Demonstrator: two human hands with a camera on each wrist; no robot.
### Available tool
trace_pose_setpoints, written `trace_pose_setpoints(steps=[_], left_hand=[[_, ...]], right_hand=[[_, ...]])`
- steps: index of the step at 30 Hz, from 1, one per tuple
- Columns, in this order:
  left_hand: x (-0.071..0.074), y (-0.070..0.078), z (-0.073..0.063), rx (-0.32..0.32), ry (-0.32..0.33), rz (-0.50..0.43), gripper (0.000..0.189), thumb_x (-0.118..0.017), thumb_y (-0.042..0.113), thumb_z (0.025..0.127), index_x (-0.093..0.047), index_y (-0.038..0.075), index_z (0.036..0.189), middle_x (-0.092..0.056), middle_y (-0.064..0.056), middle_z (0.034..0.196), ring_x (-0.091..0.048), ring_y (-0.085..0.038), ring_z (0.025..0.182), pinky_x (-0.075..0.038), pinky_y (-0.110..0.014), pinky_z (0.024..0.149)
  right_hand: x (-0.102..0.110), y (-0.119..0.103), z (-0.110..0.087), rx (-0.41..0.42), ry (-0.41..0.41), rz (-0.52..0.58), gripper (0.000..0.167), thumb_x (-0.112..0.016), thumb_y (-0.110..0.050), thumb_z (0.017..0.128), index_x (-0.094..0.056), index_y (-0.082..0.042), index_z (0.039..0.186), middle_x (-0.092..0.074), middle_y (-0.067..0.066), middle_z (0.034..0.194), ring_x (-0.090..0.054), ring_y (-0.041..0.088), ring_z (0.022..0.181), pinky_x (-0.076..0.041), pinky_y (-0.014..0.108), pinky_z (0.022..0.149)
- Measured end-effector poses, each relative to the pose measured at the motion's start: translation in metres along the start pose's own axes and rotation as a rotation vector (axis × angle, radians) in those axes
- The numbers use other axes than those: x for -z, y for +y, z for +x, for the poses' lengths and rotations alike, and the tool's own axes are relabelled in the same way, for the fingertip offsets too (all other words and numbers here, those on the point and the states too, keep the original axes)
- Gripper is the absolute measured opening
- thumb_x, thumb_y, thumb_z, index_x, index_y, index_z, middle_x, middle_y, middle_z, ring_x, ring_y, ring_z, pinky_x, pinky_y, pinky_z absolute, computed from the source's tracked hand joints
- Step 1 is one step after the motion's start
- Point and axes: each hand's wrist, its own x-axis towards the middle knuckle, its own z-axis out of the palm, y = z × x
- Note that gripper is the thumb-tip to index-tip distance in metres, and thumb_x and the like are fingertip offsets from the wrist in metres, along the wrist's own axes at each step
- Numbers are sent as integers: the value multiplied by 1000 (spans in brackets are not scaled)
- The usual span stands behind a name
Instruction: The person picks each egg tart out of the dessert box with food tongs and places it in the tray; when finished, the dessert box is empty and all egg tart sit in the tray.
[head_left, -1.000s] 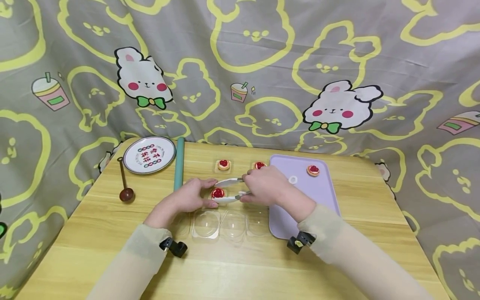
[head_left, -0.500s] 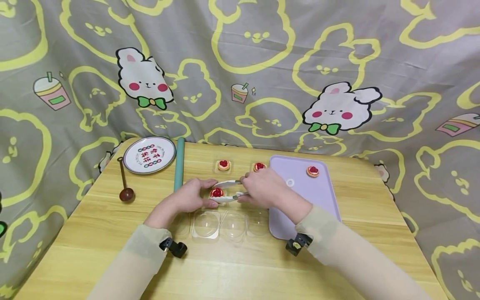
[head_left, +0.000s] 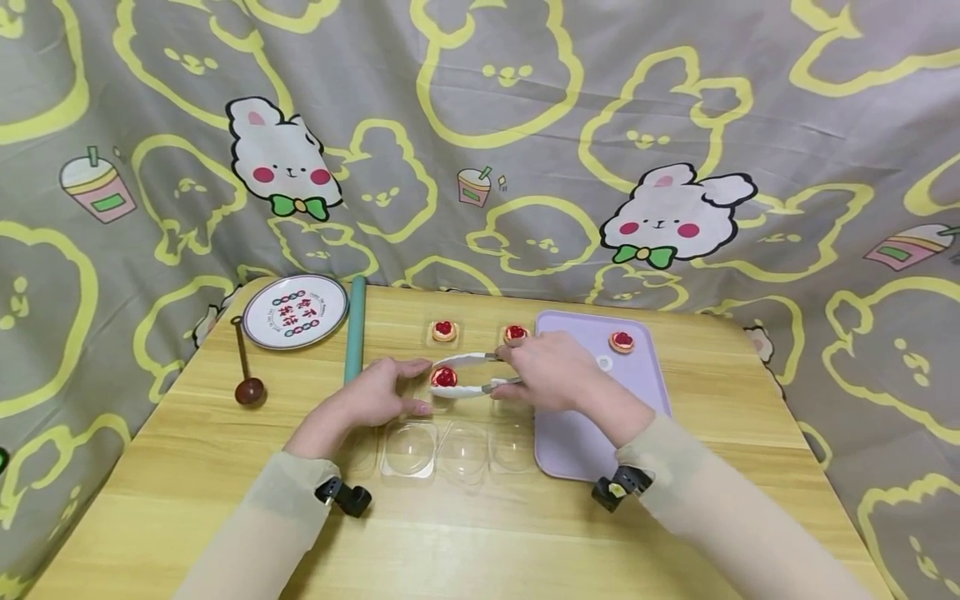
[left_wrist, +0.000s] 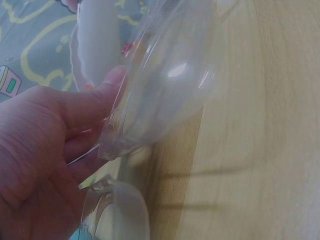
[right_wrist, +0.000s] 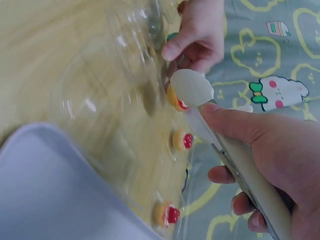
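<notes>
My right hand (head_left: 555,372) grips a pair of tongs (head_left: 467,390) with white scalloped ends. Between those ends is a small red-topped tart (head_left: 444,377); in the right wrist view one white end hides part of it. Facing it from the left, my left hand (head_left: 381,390) spreads thumb and fingers on two sides of a clear plastic container base (head_left: 435,402) under the tart. Clear domed lids (head_left: 411,450) stand in a row nearer me, and they block much of the left wrist view.
Two more tarts, one at the back (head_left: 444,331) and one beside the tray (head_left: 515,333), sit in clear bases. The lilac tray (head_left: 585,454) on the right bears another tart (head_left: 622,342). A teal roller (head_left: 356,325), a plate (head_left: 296,312) and a brown ladle (head_left: 249,390) lie left.
My right hand and the tongs have shifted right and slightly away from me. The tart between the tongs has moved the same way. My left hand has stayed nearly still.
</notes>
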Motion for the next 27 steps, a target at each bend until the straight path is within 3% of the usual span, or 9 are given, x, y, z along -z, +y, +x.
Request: trace_pose_setpoints(steps=[11,15,22,27], left_hand=[[-1,-3,1,-17,-5,15,78,-87,26,90,-51,4,156,-45,-12,161,-37,-33,152,-25,-50,126],[-1,-1,1,-25,-5,15,79,-87,27,90,-50,4,156,-44,-13,162,-37,-34,152,-25,-51,126],[0,0,-1,-18,-5,2,78,-87,26,90,-51,4,155,-44,-13,162,-36,-34,152,-24,-51,126],[-2,-1,0,-14,-6,1,77,-87,27,90,-51,5,155,-44,-12,162,-35,-34,152,-24,-51,126]], right_hand=[[10,30,-31,-28,71,29,64,-75,-60,93,-73,-10,133,-74,0,108,-64,18,76,-52,34,57],[13,43,-44,-55,95,8,64,-74,-63,93,-74,-12,131,-75,0,109,-68,19,77,-54,37,58],[15,67,-61,-95,103,28,61,-75,-61,93,-74,-10,127,-70,-4,93,-60,14,72,-54,40,62],[14,81,-72,-124,93,46,61,-76,-56,95,-73,-7,131,-73,2,100,-66,20,77,-57,46,68]])
